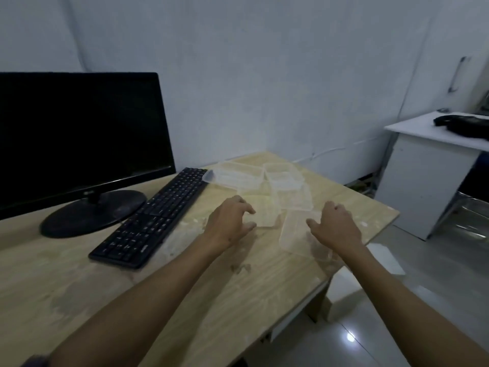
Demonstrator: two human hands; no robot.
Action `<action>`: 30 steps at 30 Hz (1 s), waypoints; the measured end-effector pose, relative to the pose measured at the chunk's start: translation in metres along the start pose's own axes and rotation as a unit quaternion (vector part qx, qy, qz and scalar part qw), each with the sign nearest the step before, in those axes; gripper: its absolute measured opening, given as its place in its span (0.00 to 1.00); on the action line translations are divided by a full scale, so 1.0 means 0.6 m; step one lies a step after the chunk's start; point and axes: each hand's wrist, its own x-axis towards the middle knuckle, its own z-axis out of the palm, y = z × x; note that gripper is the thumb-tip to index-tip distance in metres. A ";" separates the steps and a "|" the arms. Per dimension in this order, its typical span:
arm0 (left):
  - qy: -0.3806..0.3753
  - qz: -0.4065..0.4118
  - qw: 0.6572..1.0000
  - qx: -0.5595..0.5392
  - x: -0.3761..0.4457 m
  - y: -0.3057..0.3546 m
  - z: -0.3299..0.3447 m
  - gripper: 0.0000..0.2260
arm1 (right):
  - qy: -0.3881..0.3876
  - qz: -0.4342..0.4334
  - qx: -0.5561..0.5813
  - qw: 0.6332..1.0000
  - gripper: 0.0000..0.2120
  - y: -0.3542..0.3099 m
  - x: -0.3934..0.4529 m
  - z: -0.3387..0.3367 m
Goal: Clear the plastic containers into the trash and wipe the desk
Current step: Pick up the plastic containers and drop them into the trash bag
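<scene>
Bare forearms reach in from the bottom of the frame over a pale wooden desk [251,300], both hands released and holding nothing. On one side the left hand [229,225] hovers with curled fingers at the near edge of a flat clear container [260,211], close enough that contact cannot be judged; on the other, the right hand [336,229] spreads beside a container lying on its side [295,233]. Farther out, more clear plastic containers [264,178] sit jumbled toward the desk's far corner, just beside a black keyboard [152,218] and a dark monitor [79,139]. No trash bin can be made out. Thin and see-through, the tubs look light, flexible and a little slick, so they would likely nest and lift best pinched at the stiffer rims. Smears on the wood remain to be wiped
</scene>
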 end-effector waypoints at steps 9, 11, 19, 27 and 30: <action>0.039 -0.021 0.998 -0.044 0.005 -0.017 0.001 0.01 | -0.049 0.130 0.023 0.990 0.10 0.037 0.005 -0.022; 0.039 -0.032 0.997 -0.063 0.002 -0.023 -0.007 0.01 | -0.056 0.131 0.053 0.988 0.11 0.034 0.008 -0.027; 0.066 -0.147 0.963 -0.217 -0.002 -0.019 -0.033 0.02 | -0.006 0.128 0.258 0.958 0.17 0.017 0.006 -0.088; 0.019 -0.195 0.957 -0.216 -0.013 -0.015 -0.031 0.08 | 0.115 0.001 0.330 0.937 0.08 -0.065 0.011 -0.123; 0.008 -0.205 0.946 -0.252 -0.016 -0.015 -0.026 0.06 | 0.132 -0.056 0.278 0.950 0.09 -0.113 0.018 -0.109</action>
